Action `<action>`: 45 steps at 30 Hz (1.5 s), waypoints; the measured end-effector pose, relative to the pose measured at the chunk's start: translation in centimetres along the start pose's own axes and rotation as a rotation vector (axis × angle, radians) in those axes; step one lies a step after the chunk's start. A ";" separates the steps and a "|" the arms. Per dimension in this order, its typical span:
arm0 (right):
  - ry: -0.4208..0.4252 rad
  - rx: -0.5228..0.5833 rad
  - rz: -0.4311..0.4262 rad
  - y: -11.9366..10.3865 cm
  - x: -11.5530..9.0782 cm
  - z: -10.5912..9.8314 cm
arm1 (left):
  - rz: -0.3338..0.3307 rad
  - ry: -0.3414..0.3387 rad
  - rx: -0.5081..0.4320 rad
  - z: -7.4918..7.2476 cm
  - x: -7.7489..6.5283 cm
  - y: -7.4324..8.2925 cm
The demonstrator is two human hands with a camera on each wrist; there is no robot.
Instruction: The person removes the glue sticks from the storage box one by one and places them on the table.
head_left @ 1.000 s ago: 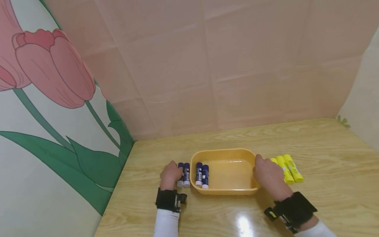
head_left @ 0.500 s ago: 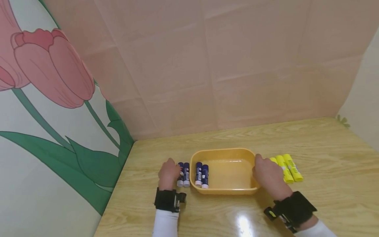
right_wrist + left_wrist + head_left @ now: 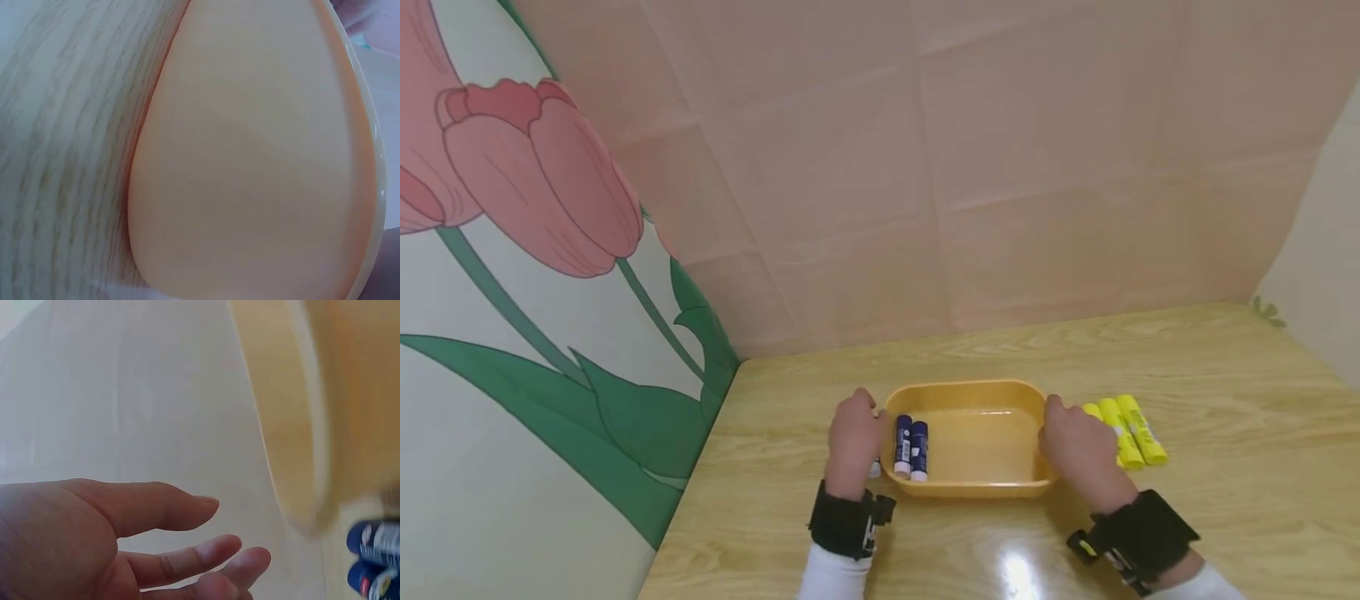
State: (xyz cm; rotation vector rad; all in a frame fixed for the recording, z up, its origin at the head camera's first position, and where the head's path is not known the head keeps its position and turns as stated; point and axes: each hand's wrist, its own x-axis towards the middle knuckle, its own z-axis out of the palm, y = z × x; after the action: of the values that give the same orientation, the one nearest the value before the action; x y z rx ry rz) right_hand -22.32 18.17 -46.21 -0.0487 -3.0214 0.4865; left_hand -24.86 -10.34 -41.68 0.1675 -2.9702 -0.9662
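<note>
A yellow-orange plastic tray (image 3: 992, 446) stands on the table, with two navy glue sticks (image 3: 912, 448) lying at its left end. My right hand (image 3: 1081, 450) grips the tray's right rim. My left hand (image 3: 856, 435) hovers beside the left rim, thumb and fingers apart with nothing between them in the left wrist view. Two more navy glue sticks (image 3: 378, 559) lie outside the tray; in the head view the left hand hides most of them. The right wrist view is filled by the tray's side (image 3: 250, 156), with the right fingers out of sight.
Several yellow glue sticks (image 3: 1138, 429) lie in a row right of the tray, partly behind the right hand. The wood-grain table (image 3: 760, 517) runs back to a pink-draped wall (image 3: 925, 167). A wall with painted tulips (image 3: 542, 175) borders the left side.
My left hand has moved right, from the left side of the outside glue sticks to the tray's left rim, now covering them. The right hand has stayed on the tray.
</note>
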 end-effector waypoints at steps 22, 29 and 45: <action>0.023 -0.016 0.019 -0.7 0.4 0.6 | 0.074 -0.124 0.041 4.9 -1.0 2.0; 0.058 -0.018 -0.005 -0.7 0.3 1.0 | 0.113 -0.078 0.110 5.7 -0.7 1.6; 0.036 -0.019 -0.002 -0.8 0.3 1.0 | 0.224 0.088 0.368 7.2 -0.2 1.6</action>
State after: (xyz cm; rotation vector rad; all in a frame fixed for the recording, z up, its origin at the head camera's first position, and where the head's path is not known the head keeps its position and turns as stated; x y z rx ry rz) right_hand -22.76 17.11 -46.88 -0.0554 -2.9912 0.4516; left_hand -25.17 -4.81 -46.54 -0.1161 -2.9697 -0.3748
